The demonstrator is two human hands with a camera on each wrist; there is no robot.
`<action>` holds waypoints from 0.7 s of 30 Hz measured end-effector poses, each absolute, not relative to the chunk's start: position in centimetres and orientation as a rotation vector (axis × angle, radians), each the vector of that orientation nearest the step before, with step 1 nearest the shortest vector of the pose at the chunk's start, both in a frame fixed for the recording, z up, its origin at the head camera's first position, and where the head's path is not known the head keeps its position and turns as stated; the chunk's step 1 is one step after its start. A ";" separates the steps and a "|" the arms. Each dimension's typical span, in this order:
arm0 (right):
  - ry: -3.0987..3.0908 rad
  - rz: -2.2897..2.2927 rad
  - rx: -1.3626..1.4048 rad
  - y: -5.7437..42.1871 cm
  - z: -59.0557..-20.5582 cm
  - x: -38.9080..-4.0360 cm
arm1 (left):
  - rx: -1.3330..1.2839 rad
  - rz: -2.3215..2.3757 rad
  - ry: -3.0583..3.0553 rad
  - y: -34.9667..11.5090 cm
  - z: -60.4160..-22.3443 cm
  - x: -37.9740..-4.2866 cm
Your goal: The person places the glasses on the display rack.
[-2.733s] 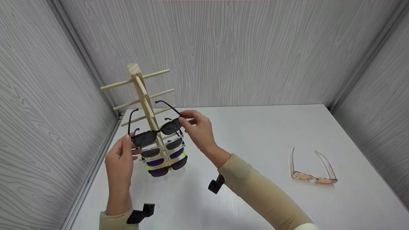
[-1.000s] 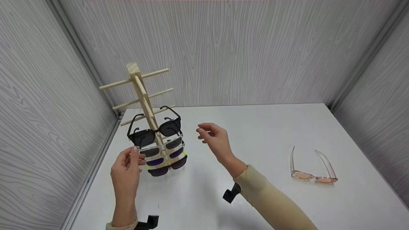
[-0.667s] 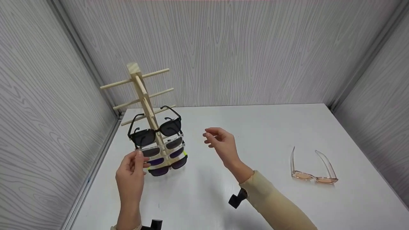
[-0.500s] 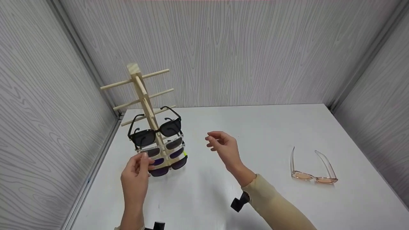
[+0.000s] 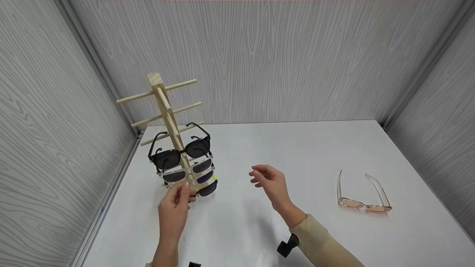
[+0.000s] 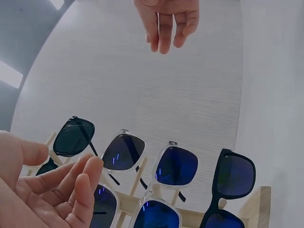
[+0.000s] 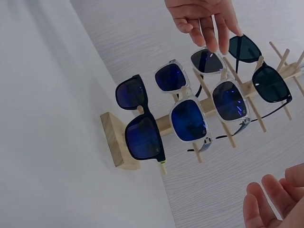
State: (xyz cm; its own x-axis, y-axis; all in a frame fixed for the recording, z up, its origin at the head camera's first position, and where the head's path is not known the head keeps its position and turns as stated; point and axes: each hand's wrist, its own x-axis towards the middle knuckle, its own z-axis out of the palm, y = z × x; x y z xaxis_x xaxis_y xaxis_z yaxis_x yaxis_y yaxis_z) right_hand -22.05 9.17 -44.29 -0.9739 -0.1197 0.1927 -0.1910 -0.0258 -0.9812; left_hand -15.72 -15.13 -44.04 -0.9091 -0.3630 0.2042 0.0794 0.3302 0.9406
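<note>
My left hand [image 5: 174, 209] hovers in front of the lower sunglasses on a wooden display stand [image 5: 169, 115], fingers loosely bent and holding nothing. Black sunglasses [image 5: 167, 159] sit highest of the pairs on the stand. Below them hang clear-framed sunglasses [image 5: 202, 165], a second clear-framed pair [image 7: 189, 119] with blue lenses, and a dark pair [image 7: 143, 137] at the bottom. In the head view the left hand hides part of the lower pairs. To the right of the stand, my right hand [image 5: 271, 183] is held above the table with relaxed fingers and nothing in it.
Pink-tinted glasses [image 5: 365, 205] with clear temples lie unfolded on the white table [image 5: 237, 230] at the right. Bare pegs [image 5: 182, 85] stick out from the upper stand. Grey wood-grain panels [image 5: 259, 59] enclose the table at the back and both sides.
Both hands held the black sunglasses at the stand, then let go; the pair stays on it. The left hand has moved down and right, the right hand away to the right and nearer.
</note>
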 end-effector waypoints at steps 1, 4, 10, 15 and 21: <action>-2.161 2.186 0.334 9.3 -44.5 -22.0 | 0.250 -1.609 -2.227 -15.0 -44.2 -15.8; -2.161 2.190 0.304 9.7 -45.1 -21.9 | 0.249 -1.623 -2.245 -14.6 -44.6 -15.9; -2.165 2.199 0.266 10.6 -46.4 -21.5 | 0.248 -1.649 -2.291 -13.7 -45.5 -16.0; -2.160 2.205 0.234 11.4 -47.2 -21.2 | 0.226 -1.676 -2.295 -13.0 -46.1 -16.1; -2.163 2.212 0.158 12.4 -48.0 -21.0 | 0.212 -1.709 -2.322 -12.4 -46.9 -16.2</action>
State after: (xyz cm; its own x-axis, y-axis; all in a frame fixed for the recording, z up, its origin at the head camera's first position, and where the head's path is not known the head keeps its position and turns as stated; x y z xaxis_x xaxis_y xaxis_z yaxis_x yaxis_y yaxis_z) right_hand -20.95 12.36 -48.02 -0.9939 -0.0400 0.1029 -0.1019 -0.0245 -0.9945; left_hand -16.18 -12.43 -46.90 -0.9582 -0.2625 0.1138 0.0307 0.3015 0.9530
